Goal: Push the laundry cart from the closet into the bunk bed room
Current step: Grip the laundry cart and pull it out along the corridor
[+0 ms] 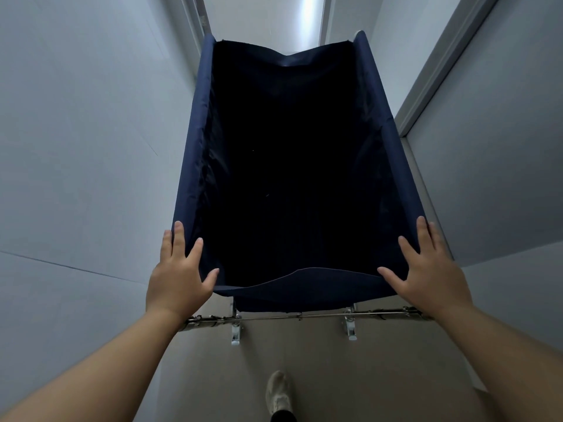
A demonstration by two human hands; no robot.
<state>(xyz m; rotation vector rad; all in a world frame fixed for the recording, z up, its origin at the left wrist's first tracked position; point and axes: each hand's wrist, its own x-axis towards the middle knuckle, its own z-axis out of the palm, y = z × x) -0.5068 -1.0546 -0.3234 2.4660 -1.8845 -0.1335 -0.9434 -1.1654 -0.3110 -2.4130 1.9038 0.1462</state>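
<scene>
Two bare hands rest on the near corners of the laundry cart (292,166) — the left hand (179,278) and the right hand (426,269), each with fingers spread flat over the navy fabric rim, not curled round it. The cart stands in a narrow passage between pale grey walls (76,132), a door frame (432,86) just to its right. Its deep fabric bag is too dark inside to tell any contents. Below the near edge run a metal bar (304,315) and caster brackets — a white shoe (278,394) on the tan floor.
</scene>
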